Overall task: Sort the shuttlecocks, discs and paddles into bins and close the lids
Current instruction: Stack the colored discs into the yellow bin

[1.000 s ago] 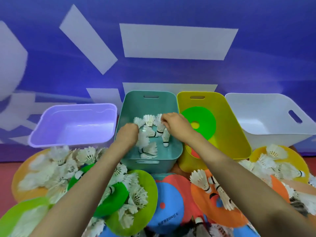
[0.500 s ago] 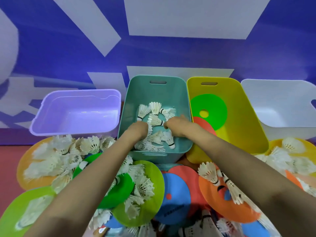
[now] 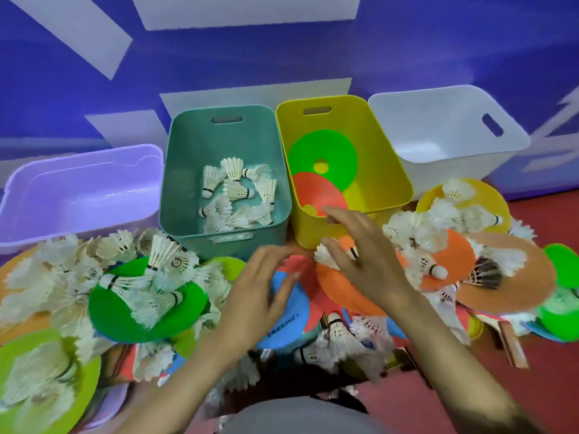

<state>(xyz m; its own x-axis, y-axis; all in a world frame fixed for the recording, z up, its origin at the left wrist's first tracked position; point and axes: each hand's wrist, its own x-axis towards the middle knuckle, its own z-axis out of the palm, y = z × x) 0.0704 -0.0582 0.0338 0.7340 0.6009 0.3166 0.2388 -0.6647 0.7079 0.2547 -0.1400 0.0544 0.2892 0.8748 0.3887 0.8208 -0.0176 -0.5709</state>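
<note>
Left hand (image 3: pixel 266 286) spread, holding nothing; right hand (image 3: pixel 360 245) open-fingered over white feathered shuttlecock (image 3: pixel 329 256), 6 o'clock of yellow plastic bin (image 3: pixel 391 170). Risk: hasty grab scatters loose neighbours.

Four bins are noted: lilac bin (image 3: pixel 78 195), teal bin (image 3: pixel 188 170), yellow bin (image 3: pixel 385 158), white bin (image 3: pixel 438 126). White shuttlecocks (image 3: pixel 233 195) with black bands are seen in the teal bin. A bright green disc (image 3: pixel 326 151) and a coral-red disc (image 3: pixel 316 191) are recorded in the yellow bin. A blue disc (image 3: pixel 289 321) bears dark lettering. An orange disc (image 3: pixel 341 289) is noted. The wall (image 3: pixel 438 42) is purple-blue with pale grey blocks; the floor (image 3: pixel 548 386) is red.
</note>
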